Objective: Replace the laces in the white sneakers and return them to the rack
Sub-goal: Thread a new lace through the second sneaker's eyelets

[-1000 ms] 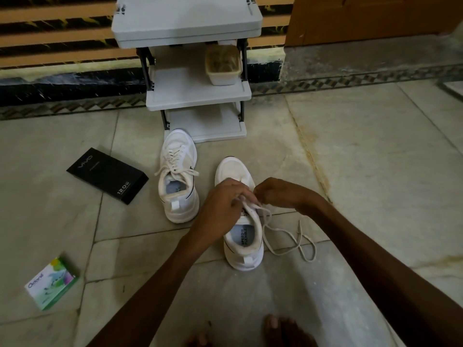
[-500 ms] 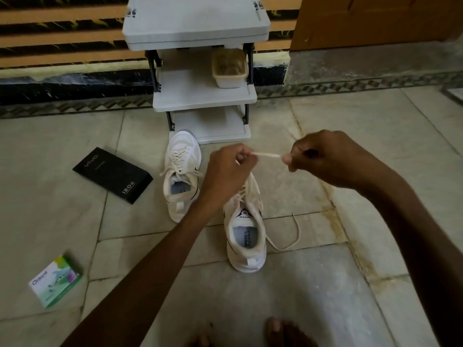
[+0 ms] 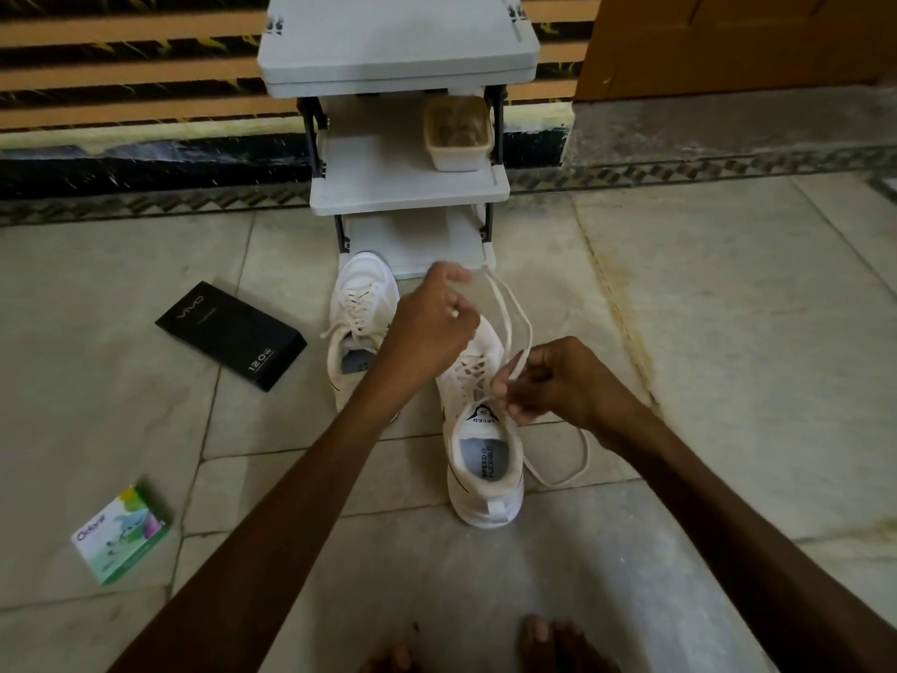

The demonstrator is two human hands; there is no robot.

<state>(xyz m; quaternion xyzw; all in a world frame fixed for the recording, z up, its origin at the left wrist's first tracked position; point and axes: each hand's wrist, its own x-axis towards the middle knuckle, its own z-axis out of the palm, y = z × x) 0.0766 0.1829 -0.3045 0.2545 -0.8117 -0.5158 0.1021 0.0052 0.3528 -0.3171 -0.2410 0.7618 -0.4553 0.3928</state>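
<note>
Both hands are busy with one cream-white shoelace (image 3: 519,364) over the near white sneaker (image 3: 485,478), which stands on the pale stone floor tiles (image 3: 728,332) with its heel towards me. From my remote seat I see the left hand (image 3: 432,327) raised above that shoe's toe, fingers curled. The shoelace climbs in a loop to its fingertips and a white tip pokes out between them. The hand is blurred, but I read it as gripping the shoelace. The right hand (image 3: 558,381) sits lower, just beside the tongue, pinching the same shoelace between thumb and fingers. A slack length trails in a curve on the floor to the right of the shoe.

The far white sneaker (image 3: 361,303), laced, stands to the left with its toe touching or nearly touching the bottom shelf of the grey plastic shoe rack (image 3: 398,46). A beige plastic tub (image 3: 456,133) sits on the rack's middle shelf. A flat black cardboard box (image 3: 233,332) lies left of the shoes, and a small green-and-white carton (image 3: 121,534) lies nearer me. Bare toes (image 3: 548,643) show at the bottom edge.
</note>
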